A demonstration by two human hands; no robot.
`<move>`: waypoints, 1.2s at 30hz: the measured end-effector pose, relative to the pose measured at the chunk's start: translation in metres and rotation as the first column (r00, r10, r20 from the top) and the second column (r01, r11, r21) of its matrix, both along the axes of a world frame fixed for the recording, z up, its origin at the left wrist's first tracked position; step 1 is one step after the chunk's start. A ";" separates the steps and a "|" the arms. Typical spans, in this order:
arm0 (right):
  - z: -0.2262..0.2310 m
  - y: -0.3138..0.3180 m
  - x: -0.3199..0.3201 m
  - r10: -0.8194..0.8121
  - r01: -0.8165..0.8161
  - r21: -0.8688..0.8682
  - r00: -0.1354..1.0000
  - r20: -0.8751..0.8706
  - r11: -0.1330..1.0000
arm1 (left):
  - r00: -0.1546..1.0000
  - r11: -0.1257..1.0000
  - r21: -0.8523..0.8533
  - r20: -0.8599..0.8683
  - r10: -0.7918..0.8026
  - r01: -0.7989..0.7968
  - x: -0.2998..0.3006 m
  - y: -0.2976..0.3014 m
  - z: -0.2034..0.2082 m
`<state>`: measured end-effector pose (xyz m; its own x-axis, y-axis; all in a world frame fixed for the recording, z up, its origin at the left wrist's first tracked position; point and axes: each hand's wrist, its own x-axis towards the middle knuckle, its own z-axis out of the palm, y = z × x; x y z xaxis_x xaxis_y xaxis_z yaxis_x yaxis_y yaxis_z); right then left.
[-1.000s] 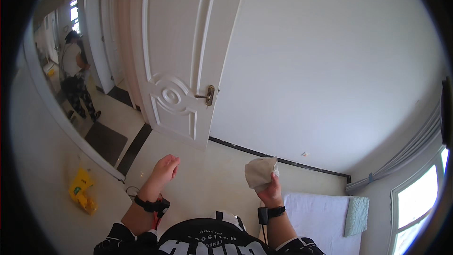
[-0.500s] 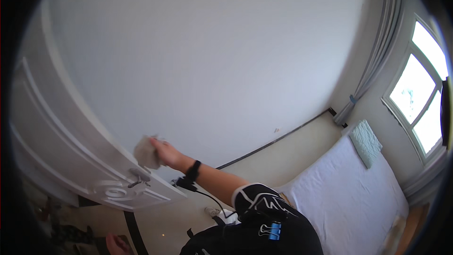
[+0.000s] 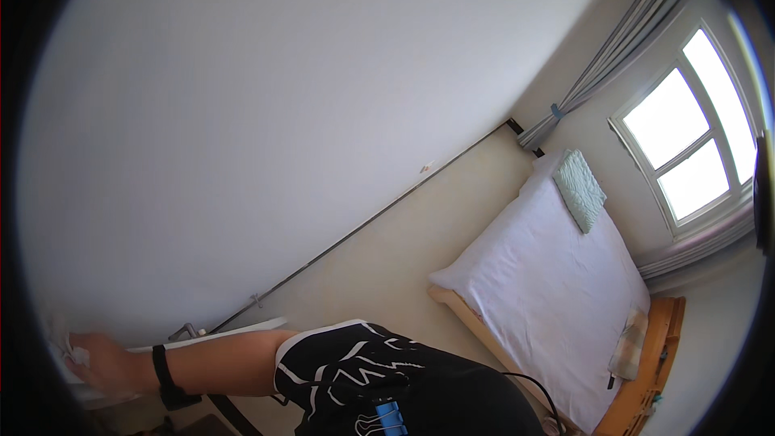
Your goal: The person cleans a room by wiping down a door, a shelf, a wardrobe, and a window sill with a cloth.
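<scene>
My right hand (image 3: 105, 365) is at the far left, its forearm reaching across from the lower middle. Its fingers are closed on a pale cloth (image 3: 60, 343), crumpled and partly lost in the dark rim of the picture. Hand and cloth are close to the white door (image 3: 242, 329), of which a narrow strip shows behind the forearm. A grey door handle (image 3: 188, 329) sticks up beyond that strip. On the wrist is a black strap (image 3: 168, 379) with a small device. My left hand is out of view.
A plain white wall (image 3: 266, 129) fills the left and upper part. To the right stands a bed (image 3: 541, 282) with a white sheet and a pale green pillow (image 3: 580, 191). A small door stop (image 3: 256, 300) is near the dark skirting. Grey curtains (image 3: 601, 73) flank the window.
My view has swung, so bed and window stand further left. My right hand with the cloth has shifted to the far left. The hand at the lower left has gone from view.
</scene>
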<state>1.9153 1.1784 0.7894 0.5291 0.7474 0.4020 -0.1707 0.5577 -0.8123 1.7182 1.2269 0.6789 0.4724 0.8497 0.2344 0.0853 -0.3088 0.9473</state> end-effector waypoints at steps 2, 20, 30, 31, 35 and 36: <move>-0.030 0.004 -0.019 -0.053 0.046 0.082 0.994 0.094 0.996 | 1.000 1.000 0.025 0.000 0.011 -0.011 0.007 0.001 -0.005; 0.048 0.085 -0.275 0.473 -0.782 0.152 0.505 0.721 0.604 | 0.807 0.660 0.466 0.304 0.507 -0.590 -0.231 -0.010 0.072; 0.197 0.226 -0.461 -0.282 -0.490 0.674 0.651 0.705 0.553 | 0.712 0.592 0.400 0.330 0.619 -0.700 -0.412 0.043 0.069; 0.213 0.229 -0.480 -0.251 -0.506 0.626 0.622 0.741 0.593 | 0.748 0.638 0.392 0.310 0.587 -0.663 -0.436 0.052 0.071; 0.264 0.255 -0.556 -0.380 -0.395 0.635 0.553 0.741 0.663 | 0.778 0.766 0.220 0.374 0.505 -0.604 -0.516 0.099 0.078; 0.263 0.267 -0.574 -0.408 -0.363 0.656 0.558 0.722 0.662 | 0.776 0.797 0.167 0.412 0.478 -0.580 -0.531 0.110 0.081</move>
<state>1.3409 1.4455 1.0528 -0.2757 0.0262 0.9609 0.3081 0.9493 0.0624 1.1868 1.3365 0.7601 -0.1845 0.8167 0.5468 0.0099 -0.5548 0.8319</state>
